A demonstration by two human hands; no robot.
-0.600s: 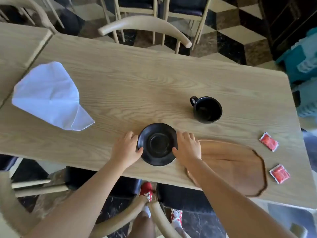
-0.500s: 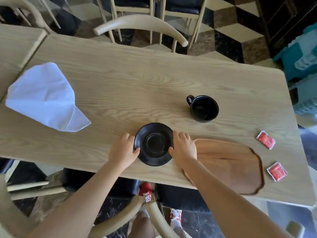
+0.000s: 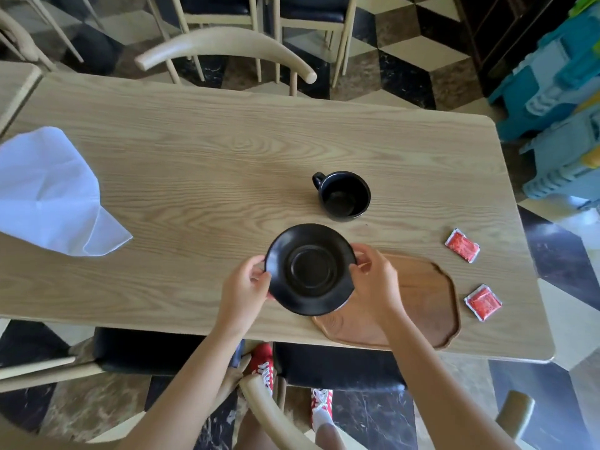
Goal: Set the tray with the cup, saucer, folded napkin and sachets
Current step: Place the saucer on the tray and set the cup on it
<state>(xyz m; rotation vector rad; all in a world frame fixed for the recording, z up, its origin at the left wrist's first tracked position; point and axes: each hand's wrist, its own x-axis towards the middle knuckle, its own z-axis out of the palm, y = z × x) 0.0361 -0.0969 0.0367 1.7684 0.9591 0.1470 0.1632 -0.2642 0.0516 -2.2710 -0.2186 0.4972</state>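
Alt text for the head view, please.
Both bare hands, left hand and right hand, hold a black round saucer beside a brown wooden tray on a light wooden table. A black cup, white napkin and two red sachets lie apart.

**Wood, Black Glaze and Foil on the Table**

The table (image 3: 227, 164) was pale wood with a bold, wavy grain and a smooth matt finish. The tray (image 3: 428, 306) was darker, reddish-brown wood, smooth, with a soft satin sheen and a raised rim. The saucer (image 3: 310, 269) looked like black glazed ceramic, semi-matt, catching faint highlights along its edge and inner ring. The cup (image 3: 344, 196) matched it, black and glazed, with a thin bright glint on the lip. The napkin (image 3: 48, 193) was white cloth or soft paper, matt and creased. The two sachets (image 3: 462, 245) (image 3: 482, 302) were red with pale crimped borders, slightly glossy. The chair backs (image 3: 227, 47) were smooth, pale wood.
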